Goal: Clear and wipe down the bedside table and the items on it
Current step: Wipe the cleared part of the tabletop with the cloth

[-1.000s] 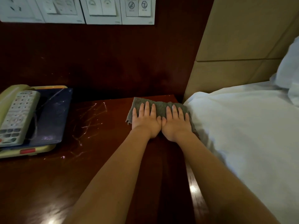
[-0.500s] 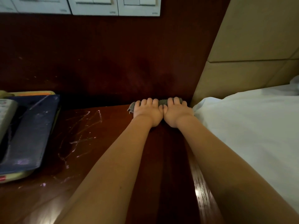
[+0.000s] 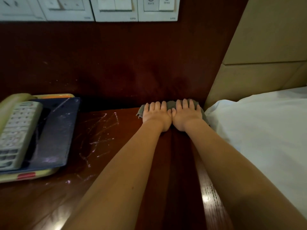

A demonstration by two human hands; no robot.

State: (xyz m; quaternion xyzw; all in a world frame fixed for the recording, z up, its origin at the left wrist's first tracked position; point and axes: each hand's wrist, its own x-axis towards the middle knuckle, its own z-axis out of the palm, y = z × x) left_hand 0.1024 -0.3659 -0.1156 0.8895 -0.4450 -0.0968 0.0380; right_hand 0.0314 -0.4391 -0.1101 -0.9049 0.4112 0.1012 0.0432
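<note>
A grey cloth [image 3: 171, 104] lies at the back right corner of the dark red wooden bedside table [image 3: 103, 163]. My left hand [image 3: 156, 115] and my right hand [image 3: 186, 115] press flat on it side by side, fingers straight, and they cover most of the cloth. White smears and streaks [image 3: 99, 135] mark the tabletop left of my hands. At the left edge a dark blue folder [image 3: 58, 135] lies on a cream telephone [image 3: 15, 103], and a pale remote control [image 3: 18, 131] rests on the folder.
A dark wooden wall panel [image 3: 126, 63] rises right behind the table, with white switch plates [image 3: 136, 9] along its top. A bed with a white sheet [image 3: 265, 135] and a beige padded headboard [image 3: 265, 47] borders the table on the right.
Both hands have pushed the cloth from mid-table back to the table's rear edge at the wall panel. Since half a second ago they stay there; my view has shifted.
</note>
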